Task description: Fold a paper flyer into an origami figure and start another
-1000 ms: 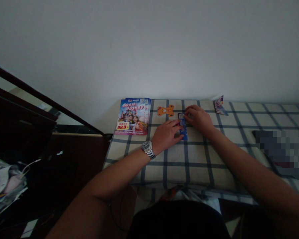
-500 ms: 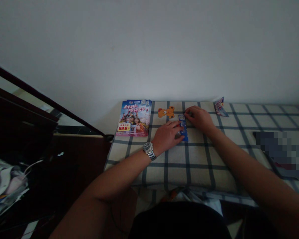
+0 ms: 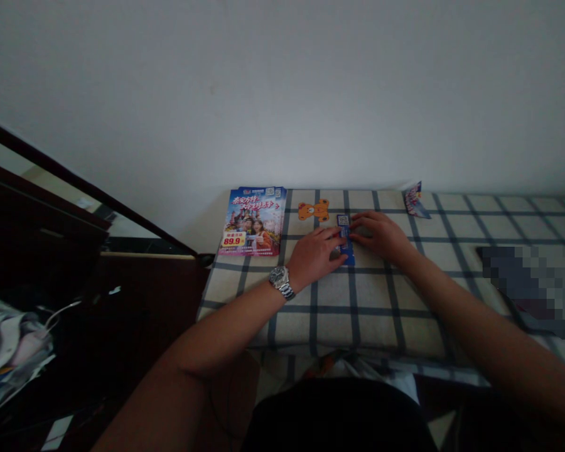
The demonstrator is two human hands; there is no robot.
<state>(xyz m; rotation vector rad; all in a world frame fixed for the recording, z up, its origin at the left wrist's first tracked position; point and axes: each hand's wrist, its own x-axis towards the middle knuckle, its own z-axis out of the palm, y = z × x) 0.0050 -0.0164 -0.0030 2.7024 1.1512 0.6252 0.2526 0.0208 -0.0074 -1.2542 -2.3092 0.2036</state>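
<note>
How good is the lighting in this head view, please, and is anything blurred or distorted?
Head view: dim, with the lower left nearly black and the wall brightest; the flyer is legible; a pixelated patch masks part of the right; no glare.

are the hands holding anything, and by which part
Nothing is gripped or lifted. The blue paper strip lies flat on the checked cloth, pinned from both long sides: left hand fingers on its left edge, right hand fingers on its right.

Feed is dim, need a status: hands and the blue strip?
Left hand flat, fingertips on blue strip. Right hand flat, pressing its other edge. Strip lies on checked sheet. Orange bear cutout just beyond, apart.
</note>
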